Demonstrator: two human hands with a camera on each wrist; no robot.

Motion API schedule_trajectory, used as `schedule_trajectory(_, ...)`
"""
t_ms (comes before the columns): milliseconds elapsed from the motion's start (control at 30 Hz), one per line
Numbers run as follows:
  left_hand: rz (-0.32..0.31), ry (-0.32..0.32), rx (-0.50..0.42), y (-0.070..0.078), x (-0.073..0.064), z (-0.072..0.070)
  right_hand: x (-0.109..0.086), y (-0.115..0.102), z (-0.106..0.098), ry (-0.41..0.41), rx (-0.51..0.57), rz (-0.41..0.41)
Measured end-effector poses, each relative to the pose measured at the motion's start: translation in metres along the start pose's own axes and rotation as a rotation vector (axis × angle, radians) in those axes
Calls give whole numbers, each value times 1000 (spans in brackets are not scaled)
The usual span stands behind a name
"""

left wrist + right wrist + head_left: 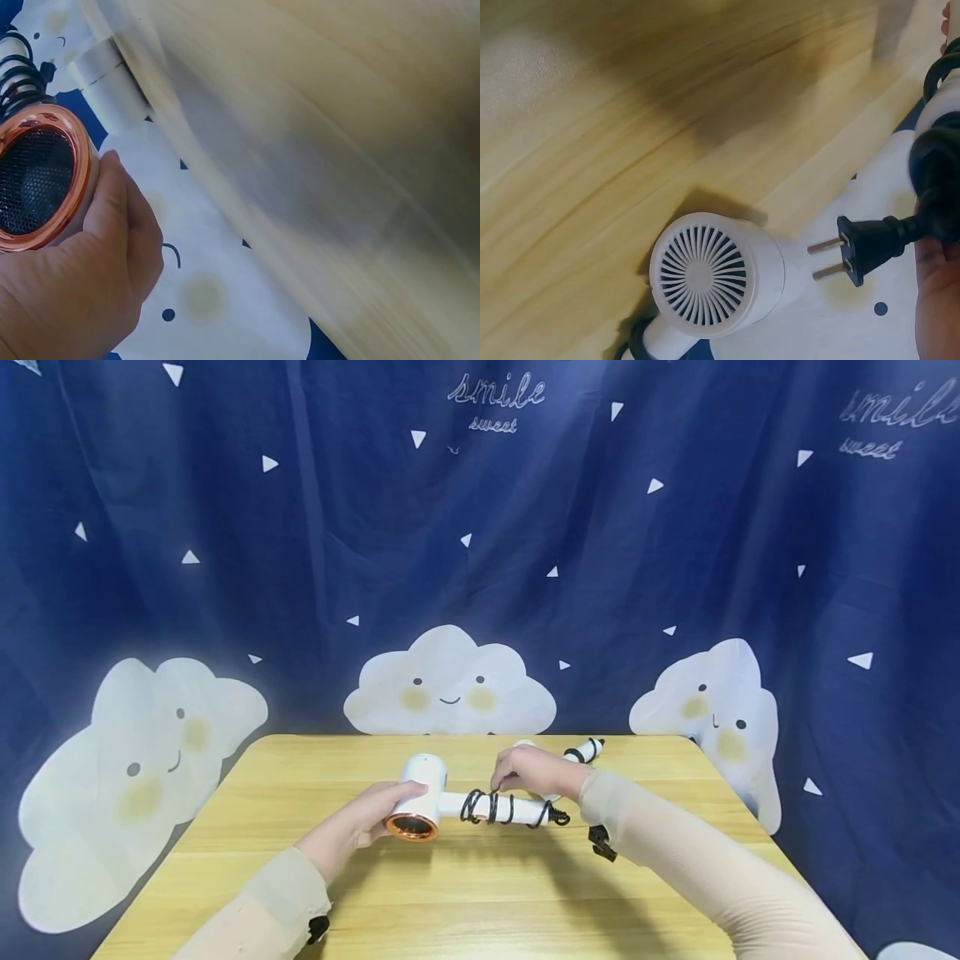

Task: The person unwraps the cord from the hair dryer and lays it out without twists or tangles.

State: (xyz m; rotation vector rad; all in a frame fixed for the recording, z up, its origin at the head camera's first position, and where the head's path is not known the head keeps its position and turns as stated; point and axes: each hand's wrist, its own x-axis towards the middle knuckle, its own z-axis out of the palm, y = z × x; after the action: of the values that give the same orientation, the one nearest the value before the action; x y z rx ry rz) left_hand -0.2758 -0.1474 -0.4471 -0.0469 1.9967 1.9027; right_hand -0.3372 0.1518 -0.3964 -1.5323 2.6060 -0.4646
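Note:
My left hand (pixel 372 810) grips the head of a white hair dryer (pixel 426 781) with a copper-coloured rim and dark mesh, thumb across its top. The dryer is lifted off the table, handle pointing right, with a black cord (pixel 492 807) wound loosely around it. Above that handle, my right hand (pixel 536 771) has curled fingers and pinches the cord. In the right wrist view, a black two-pin plug (pixel 862 247) hangs beside the right palm. A second white hair dryer (pixel 701 276) lies on the table behind, partly hidden by the right hand in the head view.
The wooden table (pixel 465 902) carries shadows of both arms. The second dryer's cord-wrapped handle (pixel 585 751) lies near the far edge. Behind hangs a dark blue curtain (pixel 480 527) with white clouds and triangles.

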Motion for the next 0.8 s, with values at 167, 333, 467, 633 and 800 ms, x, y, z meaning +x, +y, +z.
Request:
schedule_trajectory(167,2,-45,-1,-1,-1,-6,-2,2,4,2,114,-15)
schedule_trajectory(333,11,-81,-11,0,-2,-10,-3,3,7,16,204,-20)
schedule_trajectory(467,28,-105,-15,1,-4,-11,-7,4,11,20,287,2)
schedule_trajectory(633,33,-122,-28,2,-5,-12,-16,8,15,2,471,28)
schedule_trajectory(800,25,-124,-56,2,-5,-14,-17,17,20,-8,603,70)
